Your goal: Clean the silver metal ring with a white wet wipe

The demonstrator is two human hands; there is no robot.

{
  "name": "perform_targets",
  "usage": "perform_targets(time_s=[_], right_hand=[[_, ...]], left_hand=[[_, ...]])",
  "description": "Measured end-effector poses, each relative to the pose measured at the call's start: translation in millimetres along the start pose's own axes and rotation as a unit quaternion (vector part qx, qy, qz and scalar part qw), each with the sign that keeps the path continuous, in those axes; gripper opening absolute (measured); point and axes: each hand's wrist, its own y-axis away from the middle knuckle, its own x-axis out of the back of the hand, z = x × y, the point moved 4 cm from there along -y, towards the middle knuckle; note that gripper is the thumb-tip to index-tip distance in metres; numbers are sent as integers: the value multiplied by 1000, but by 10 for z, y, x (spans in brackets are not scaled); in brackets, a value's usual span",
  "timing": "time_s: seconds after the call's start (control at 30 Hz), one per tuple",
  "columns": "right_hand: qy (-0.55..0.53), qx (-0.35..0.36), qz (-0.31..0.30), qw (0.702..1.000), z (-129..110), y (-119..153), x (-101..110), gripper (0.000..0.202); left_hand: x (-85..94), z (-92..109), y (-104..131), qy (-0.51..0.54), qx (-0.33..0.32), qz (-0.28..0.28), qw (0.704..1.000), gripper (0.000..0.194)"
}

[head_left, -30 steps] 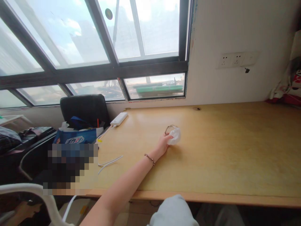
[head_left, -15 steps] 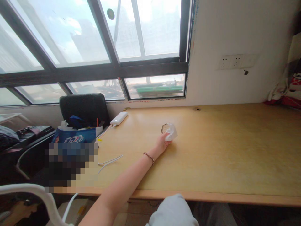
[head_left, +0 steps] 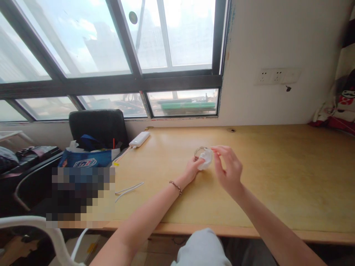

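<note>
Tho R grip nr wad, tbl edge distant.

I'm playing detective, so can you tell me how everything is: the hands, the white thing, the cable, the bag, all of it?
Left hand: closed on the white wad
Right hand: fingers bent, close to the wad; touching unclear
White wad: crumpled
Bracelet: worn on the left wrist
Power bank: lying flat, cable plugged in
Loose cable: bent, on the desk
Blue bag: open, filled

Power bank on table, left of left hand
</note>
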Motion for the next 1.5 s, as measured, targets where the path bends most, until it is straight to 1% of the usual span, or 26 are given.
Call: perform_targets(time_s=[0.07, 0.13, 0.17, 0.23, 0.3, 0.37, 0.47, 0.53, 0.6, 0.67, 0.7, 0.73, 0.8, 0.83, 0.9, 0.97, 1.03, 1.1, 1.17, 1.2, 1.27, 1.33, 1.4, 1.47, 1.5], right_hand=[[22, 10, -36, 999, 194, -10, -243, 33], [37, 3, -75, 996, 431, 33, -480, 37], [35, -18, -81, 996, 550, 68, -561, 39], [30, -58, -82, 994, 732, 141, -642, 40], [25, -89, -79, 993, 828, 194, -629, 39], [19, -115, -69, 991, 871, 211, -563, 38], [-1, -182, -27, 983, 945, 204, -462, 34], [-42, -241, 14, 969, 1027, 208, -437, 32], [-119, -297, 52, 946, 1115, 226, -449, 31], [-176, -333, 84, 923, 1175, 247, -461, 33], [-175, -338, 96, 920, 1185, 251, -453, 34], [-154, -334, 104, 924, 1179, 250, -434, 32], [-96, -300, 100, 944, 1122, 231, -392, 22], [-82, -275, 83, 954, 1079, 217, -385, 18], [-94, -233, 35, 967, 992, 197, -399, 17], [-121, -204, -1, 971, 918, 191, -427, 21], [-125, -170, -15, 977, 848, 189, -450, 27], [-107, -110, -45, 987, 762, 185, -492, 30], [-77, -42, -95, 992, 670, 192, -553, 31], [-61, -17, -119, 991, 631, 201, -584, 31], [-37, 8, -154, 987, 570, 224, -630, 31], [-37, 1, -177, 983, 530, 246, -650, 31], [-78, -36, -200, 976, 515, 263, -652, 29], [-166, -105, -207, 959, 536, 266, -639, 32], [-228, -148, -199, 942, 559, 262, -631, 35]], left_hand=[[-25, 19, 23, -30, -17, -12, 999, 32], [-52, 37, 50, -49, -25, -30, 998, 33], [-69, 45, 63, -54, -27, -42, 997, 34], [-101, 52, 85, -56, -22, -66, 996, 38], [-121, 42, 96, -51, 0, -78, 996, 40], [-135, 21, 99, -42, 35, -88, 995, 43], [-145, 8, 94, -28, 69, -104, 992, 45], [-132, 11, 83, -19, 77, -103, 991, 43], [-111, 5, 70, -10, 90, -99, 991, 40], [-95, -14, 61, -6, 108, -98, 989, 40], [-89, -23, 58, -6, 115, -97, 989, 39], [-87, -29, 57, -8, 119, -97, 988, 38], [-91, -30, 61, -9, 119, -97, 988, 34], [-95, -26, 64, -7, 117, -95, 988, 33], [-100, -15, 69, 4, 118, -87, 989, 30], [-95, -6, 67, 23, 118, -71, 990, 29], [-83, -5, 58, 43, 113, -61, 991, 27], [-74, -9, 45, 57, 100, -66, 991, 25], [-65, -11, 34, 68, 79, -71, 992, 25], [-60, -9, 30, 73, 67, -70, 993, 24], [-50, 3, 27, 78, 42, -57, 994, 24], [-46, 22, 33, 74, 18, -36, 996, 24], [-53, 37, 49, 59, 2, -23, 998, 26], [-75, 40, 73, 36, -2, -29, 999, 29], [-91, 39, 86, 24, -3, -41, 999, 31]])
